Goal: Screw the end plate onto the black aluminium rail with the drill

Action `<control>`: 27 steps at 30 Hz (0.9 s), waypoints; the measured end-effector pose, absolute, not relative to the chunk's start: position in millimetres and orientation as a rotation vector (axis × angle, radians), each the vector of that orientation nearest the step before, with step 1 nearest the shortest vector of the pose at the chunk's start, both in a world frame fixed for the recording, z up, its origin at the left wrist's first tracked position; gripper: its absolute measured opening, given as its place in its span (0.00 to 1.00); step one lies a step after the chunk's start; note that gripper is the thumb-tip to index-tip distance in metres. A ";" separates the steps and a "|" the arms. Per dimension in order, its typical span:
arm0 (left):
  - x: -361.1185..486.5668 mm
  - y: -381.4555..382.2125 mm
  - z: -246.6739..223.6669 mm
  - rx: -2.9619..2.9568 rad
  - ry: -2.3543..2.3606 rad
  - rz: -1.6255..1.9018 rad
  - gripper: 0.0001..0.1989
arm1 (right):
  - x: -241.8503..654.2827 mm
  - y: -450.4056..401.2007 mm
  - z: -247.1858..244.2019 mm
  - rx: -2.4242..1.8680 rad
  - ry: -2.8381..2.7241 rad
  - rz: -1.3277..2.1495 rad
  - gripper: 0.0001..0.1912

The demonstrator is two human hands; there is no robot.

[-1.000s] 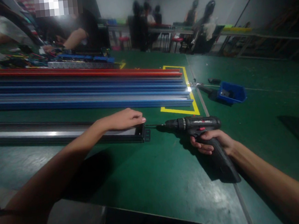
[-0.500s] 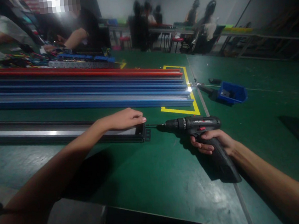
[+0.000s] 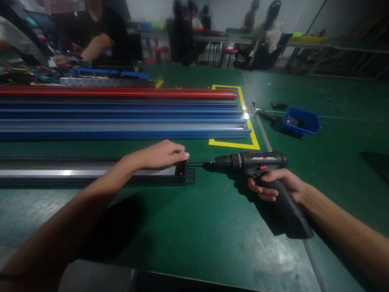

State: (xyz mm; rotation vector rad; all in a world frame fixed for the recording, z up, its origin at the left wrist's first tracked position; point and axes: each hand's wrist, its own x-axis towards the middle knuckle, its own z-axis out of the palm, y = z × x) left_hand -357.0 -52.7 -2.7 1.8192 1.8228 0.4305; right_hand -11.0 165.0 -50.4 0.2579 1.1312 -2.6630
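Note:
In my right hand is a black cordless drill, its handle wrapped by my fingers and its chuck pointing left. The long thin bit reaches the end of a black metal rail with a silver strip along it. My left hand lies over that end, fingers curled down around the rail's far side, thumb side toward the bit. A small slotted bracket juts from the rail's end. Whether the bit sits in a screw there is too small to tell.
Blue rails and red rails lie parallel beyond, ending within yellow tape on the green table. A blue bin with small parts and a dark flat object are to the right. Co-workers sit across the table.
Both hands, the drill and the rail keep almost the same places. The whole view has shifted very slightly.

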 end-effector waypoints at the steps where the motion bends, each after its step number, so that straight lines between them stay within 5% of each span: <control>1: -356.7 -52.7 -2.4 1.816 1.823 0.431 0.23 | -10.8 165.0 -50.1 0.263 1.135 -2.661 0.13; 27: -357.1 -51.6 -2.6 1.855 1.820 0.416 0.24 | -10.0 164.9 -48.4 0.305 1.151 -2.647 0.12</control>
